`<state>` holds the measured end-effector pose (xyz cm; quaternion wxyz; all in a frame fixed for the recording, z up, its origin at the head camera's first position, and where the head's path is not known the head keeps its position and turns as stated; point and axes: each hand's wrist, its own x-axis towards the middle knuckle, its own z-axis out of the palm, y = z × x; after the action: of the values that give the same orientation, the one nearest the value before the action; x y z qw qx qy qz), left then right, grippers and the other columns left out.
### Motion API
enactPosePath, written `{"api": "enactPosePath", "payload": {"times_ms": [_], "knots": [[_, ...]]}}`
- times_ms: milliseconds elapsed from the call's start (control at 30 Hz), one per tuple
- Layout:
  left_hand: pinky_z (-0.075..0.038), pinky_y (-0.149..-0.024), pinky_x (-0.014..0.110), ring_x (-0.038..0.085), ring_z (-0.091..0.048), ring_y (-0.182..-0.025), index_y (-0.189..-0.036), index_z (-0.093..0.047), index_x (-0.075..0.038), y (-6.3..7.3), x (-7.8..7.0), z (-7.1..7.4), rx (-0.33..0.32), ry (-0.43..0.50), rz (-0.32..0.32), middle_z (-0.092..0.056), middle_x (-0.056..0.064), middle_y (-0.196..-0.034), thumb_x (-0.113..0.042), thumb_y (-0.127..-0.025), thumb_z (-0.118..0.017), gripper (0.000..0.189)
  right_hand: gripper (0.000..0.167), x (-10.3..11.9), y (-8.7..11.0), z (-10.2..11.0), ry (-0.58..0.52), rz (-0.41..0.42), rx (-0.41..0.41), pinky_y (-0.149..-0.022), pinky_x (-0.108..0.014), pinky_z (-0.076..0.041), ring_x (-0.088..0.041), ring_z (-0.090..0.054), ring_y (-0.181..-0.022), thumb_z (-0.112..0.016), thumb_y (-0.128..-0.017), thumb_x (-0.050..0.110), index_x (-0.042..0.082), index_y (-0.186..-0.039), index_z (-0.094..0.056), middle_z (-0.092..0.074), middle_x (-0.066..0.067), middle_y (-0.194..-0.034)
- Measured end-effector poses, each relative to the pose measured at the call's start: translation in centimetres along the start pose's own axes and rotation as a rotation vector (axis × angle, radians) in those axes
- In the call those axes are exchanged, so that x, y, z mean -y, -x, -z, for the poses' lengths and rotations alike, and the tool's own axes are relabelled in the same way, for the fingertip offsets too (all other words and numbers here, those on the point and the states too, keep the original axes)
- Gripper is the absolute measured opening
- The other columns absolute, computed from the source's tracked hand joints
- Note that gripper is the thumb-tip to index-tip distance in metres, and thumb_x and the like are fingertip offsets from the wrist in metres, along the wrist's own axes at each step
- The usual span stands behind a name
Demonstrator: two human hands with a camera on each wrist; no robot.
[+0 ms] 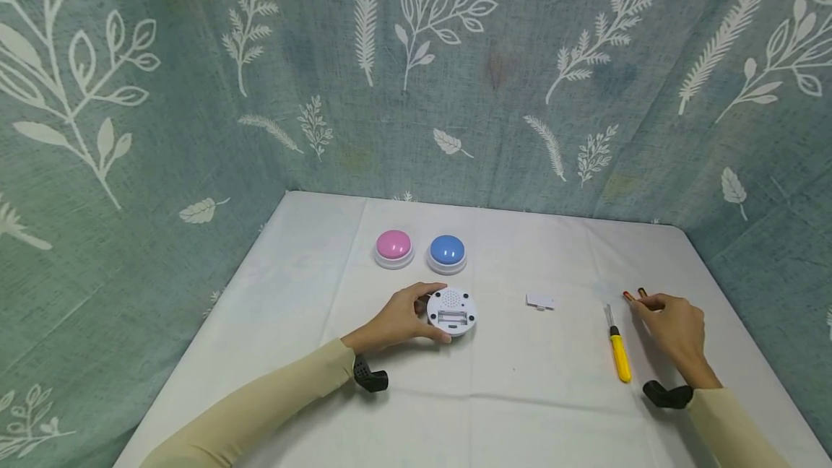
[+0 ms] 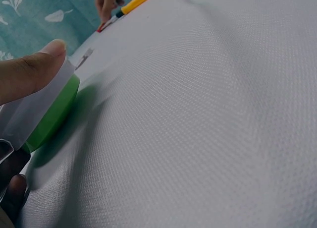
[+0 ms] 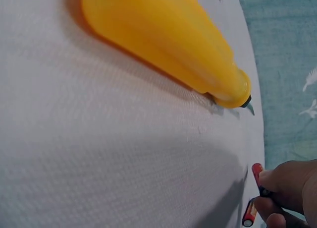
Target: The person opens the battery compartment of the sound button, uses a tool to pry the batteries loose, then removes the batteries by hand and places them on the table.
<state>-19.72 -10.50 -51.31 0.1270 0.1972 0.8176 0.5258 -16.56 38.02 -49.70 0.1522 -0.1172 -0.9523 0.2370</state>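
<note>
Mid-frame, left hand [image 1: 403, 318] grips upturned button [image 1: 453, 304], cover [image 1: 540, 301] off, bay [image 1: 452, 318] unfilled; right side, right hand [image 1: 674, 323] pinches battery [image 3: 257, 172], not inserted.

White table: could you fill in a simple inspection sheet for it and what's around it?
Surface: white cloth, lightly creased.
Job's things: green push-button, base up, battery compartment uncovered; white battery cover, apart; first battery; second battery; yellow-handled screwdriver.
Clutter: pink push-button and blue push-button, upright.
Hands: left hand grips the green push-button; right hand pinches the first battery.
Cables: nothing seen.
Surroundings: teal leaf-patterned curtain.
</note>
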Motion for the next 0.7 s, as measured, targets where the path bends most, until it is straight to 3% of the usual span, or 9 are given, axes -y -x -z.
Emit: {"api": "enactPosePath", "payload": {"times_ms": [300,533,700], "knots": [[-0.049,-0.087,0.033,0.019,-0.057,-0.101,-0.15,-0.054,-0.02,0.01,-0.08,0.04,0.013,0.008,-0.001,-0.061,-0.003,-0.122,-0.035,-0.065,-0.1,0.098,0.027,-0.36,-0.35,-0.21,0.018,-0.024,0.012,-0.054,-0.033,-0.039,-0.031,-0.059,-0.069,-0.076,-0.092,0.017,-0.01,-0.095,-0.073,-0.07,-0.025,-0.085],[-0.047,-0.089,0.034,0.019,-0.055,-0.103,-0.15,-0.053,-0.019,-0.04,-0.09,0.02,0.011,-0.002,0.005,-0.061,-0.004,-0.122,-0.037,-0.064,-0.1,0.1,0.028,-0.26,-0.86,-0.49,0.021,-0.078,0.025,-0.058,-0.034,-0.04,-0.034,-0.06,-0.073,-0.077,-0.092,0.018,-0.01,-0.096,-0.073,-0.069,-0.026,-0.087],[-0.048,-0.088,0.033,0.019,-0.056,-0.102,-0.151,-0.053,-0.017,-0.02,-0.16,0.11,0.013,-0.002,-0.002,-0.061,-0.003,-0.123,-0.036,-0.065,-0.1,0.099,0.028,-0.36,-0.99,-0.67,-0.001,-0.055,0.014,-0.061,-0.038,-0.04,-0.036,-0.06,-0.074,-0.078,-0.091,0.015,-0.012,-0.095,-0.072,-0.069,-0.026,-0.084]]}}
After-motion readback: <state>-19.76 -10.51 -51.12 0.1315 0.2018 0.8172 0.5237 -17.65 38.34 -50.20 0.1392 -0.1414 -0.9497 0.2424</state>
